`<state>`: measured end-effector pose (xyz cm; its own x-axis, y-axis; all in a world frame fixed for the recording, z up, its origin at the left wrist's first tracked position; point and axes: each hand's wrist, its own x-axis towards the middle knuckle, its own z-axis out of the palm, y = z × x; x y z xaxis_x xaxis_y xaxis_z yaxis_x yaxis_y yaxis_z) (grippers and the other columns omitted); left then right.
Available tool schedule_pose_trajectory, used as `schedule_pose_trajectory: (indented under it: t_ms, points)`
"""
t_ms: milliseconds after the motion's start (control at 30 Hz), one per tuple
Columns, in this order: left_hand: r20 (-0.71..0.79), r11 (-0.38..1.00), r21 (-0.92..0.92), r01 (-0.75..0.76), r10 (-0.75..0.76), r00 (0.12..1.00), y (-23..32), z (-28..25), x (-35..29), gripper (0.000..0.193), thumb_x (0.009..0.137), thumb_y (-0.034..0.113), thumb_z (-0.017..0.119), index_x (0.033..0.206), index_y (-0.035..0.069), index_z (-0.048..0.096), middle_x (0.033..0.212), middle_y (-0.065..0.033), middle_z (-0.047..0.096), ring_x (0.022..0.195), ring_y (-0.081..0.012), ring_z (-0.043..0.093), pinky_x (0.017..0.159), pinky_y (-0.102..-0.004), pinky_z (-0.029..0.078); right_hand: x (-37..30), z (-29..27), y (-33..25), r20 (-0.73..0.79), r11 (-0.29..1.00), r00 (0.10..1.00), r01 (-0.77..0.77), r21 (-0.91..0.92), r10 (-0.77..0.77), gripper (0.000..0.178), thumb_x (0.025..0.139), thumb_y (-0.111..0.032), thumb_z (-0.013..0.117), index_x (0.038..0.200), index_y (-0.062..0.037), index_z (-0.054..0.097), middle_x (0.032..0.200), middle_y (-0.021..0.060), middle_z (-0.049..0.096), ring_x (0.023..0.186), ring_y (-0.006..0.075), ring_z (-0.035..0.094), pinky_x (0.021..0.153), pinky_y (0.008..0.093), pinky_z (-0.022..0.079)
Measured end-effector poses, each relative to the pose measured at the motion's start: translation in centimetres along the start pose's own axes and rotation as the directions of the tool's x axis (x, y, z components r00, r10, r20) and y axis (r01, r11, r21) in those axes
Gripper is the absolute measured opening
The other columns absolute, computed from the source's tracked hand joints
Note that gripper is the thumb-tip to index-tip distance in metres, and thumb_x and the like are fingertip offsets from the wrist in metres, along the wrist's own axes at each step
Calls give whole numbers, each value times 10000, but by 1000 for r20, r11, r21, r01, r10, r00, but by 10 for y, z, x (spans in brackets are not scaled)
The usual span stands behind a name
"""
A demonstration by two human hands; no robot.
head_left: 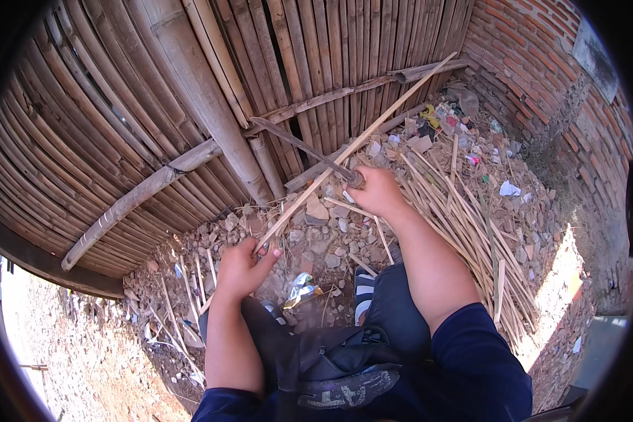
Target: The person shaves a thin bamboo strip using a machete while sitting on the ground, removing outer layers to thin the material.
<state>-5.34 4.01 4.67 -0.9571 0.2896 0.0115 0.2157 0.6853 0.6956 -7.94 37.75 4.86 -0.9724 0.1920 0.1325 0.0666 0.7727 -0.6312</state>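
Left hand (pixel 243 271) pinched the strip (pixel 373 131), seemingly to steady it; right hand (pixel 378 191) gripped the knife (pixel 295 143), pointing toward ten o'clock.

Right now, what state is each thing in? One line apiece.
Left hand: closed on the bamboo strip.
Right hand: closed, holding the blade.
Bamboo strip: held, slanting up to the right.
Blade: bare, crossing the strip; contact unclear.
Loose strips: heaped, unbundled.
Foil wrapper: crumpled.
Bamboo wall: gapped in places.
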Motion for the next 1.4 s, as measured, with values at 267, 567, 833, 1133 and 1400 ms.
schedule_pose_trajectory:
  t_ms: [267,567,833,1133,1400]
  points:
    - [21,998,-44,37,-36,999,-6,-1,-1,376,844,334,837,789,33,618,584,-16,524,567,-116,469,542,-320,405,-7,10,-21,74,965,973,225,-132,-217,301,774,-260,765,1033,-109,740,936,202,724,889,412,693,797,484,554]
    - [27,1000,-4,-23,23,999,0,-2,-2,384,845,345,829,801,28,616,597,-44,528,574,-145,486,552,-339,417,13,-4,29,-176,995,980,-94,17,95,515,823,-326,768,1238,-31,694,969,240,733,966,394,712,874,463,558]
    - [41,999,32,-15,14,999,2,2,0,405,841,374,823,818,19,630,620,-77,563,586,-191,519,577,-366,441,-6,6,-14,65,992,993,100,-75,-95,421,790,-286,776,1157,-85,726,957,218,732,934,407,699,833,478,557]
    - [22,1000,25,6,-6,1000,4,4,1,377,848,347,830,825,21,641,609,-45,556,568,-142,503,560,-334,426,-6,11,-7,33,982,991,135,-130,-132,406,781,-292,778,1155,-140,738,951,196,735,922,398,701,824,484,563]
    - [-7,1000,-15,12,-12,1000,3,-2,0,354,888,328,802,840,14,645,612,-57,567,577,-147,515,567,-338,433,2,0,7,-123,999,992,35,25,-32,410,816,-342,777,1147,-102,743,900,215,727,891,399,705,802,465,557]
